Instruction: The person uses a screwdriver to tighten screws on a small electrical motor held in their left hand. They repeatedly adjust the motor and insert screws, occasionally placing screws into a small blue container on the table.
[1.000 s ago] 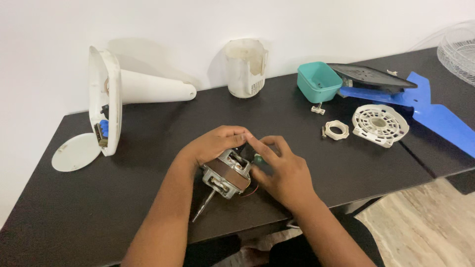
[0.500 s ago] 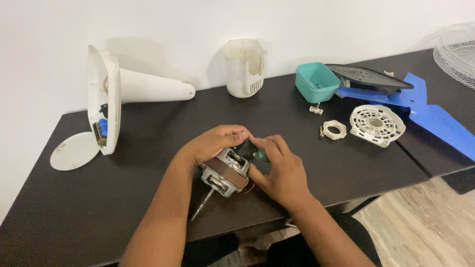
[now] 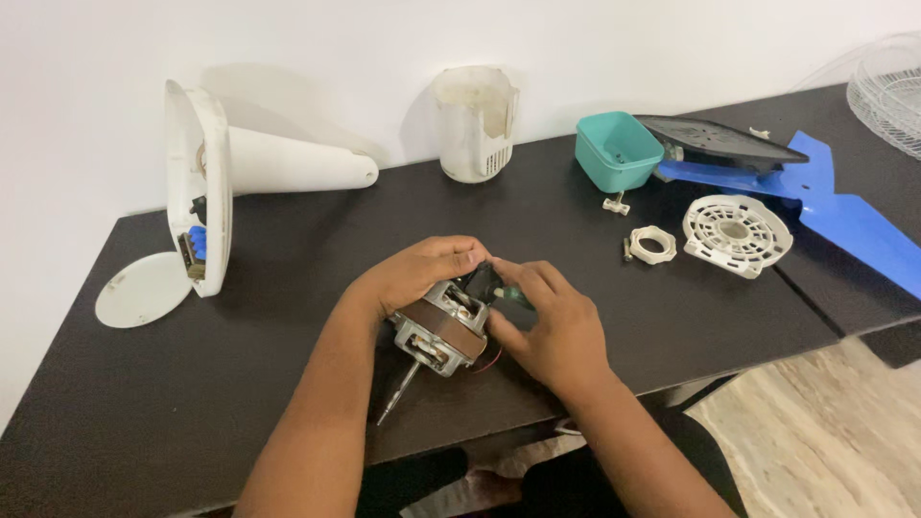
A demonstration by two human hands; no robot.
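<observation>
Fan parts ringed the work: white stand base, teal tray, blue blade.
As before, left hand and right hand stayed closed around the fan motor.

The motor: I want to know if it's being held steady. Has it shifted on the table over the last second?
No. The motor sits between the left hand and right hand in the same spot relative to the white ring.
</observation>
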